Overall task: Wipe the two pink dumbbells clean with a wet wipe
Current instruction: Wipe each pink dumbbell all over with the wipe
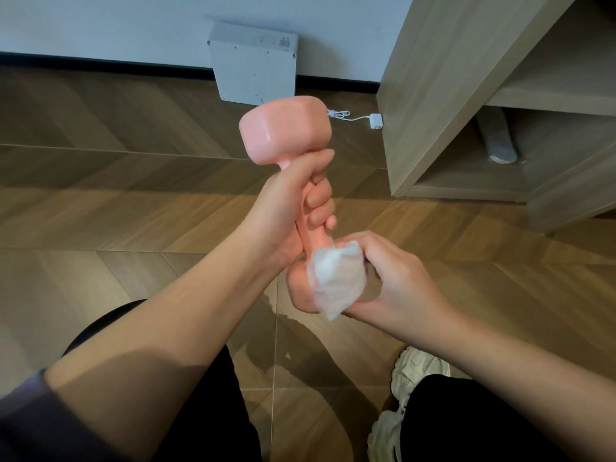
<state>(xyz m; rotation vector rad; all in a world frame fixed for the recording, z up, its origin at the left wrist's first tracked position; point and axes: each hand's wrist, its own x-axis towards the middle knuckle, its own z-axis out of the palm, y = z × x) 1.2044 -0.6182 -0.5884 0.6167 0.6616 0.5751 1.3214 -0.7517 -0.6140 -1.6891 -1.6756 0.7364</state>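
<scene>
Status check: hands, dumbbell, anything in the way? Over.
Left hand grips glossy pink dumbbell by its handle. Right hand holds white wet wipe round its lower head. Nothing blocking.

Herringbone wood floor (133, 201), pale wall (116, 21) with dark baseboard (100, 63), white box (253, 66) leaning there, wooden shelf unit (443, 95) right.

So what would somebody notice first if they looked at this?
A pink dumbbell stands out in the middle, held upright with the left hand gripping its handle. At its lower end the right hand presses a white wet wipe against it. Farther back, a white box sits by the wall.
</scene>
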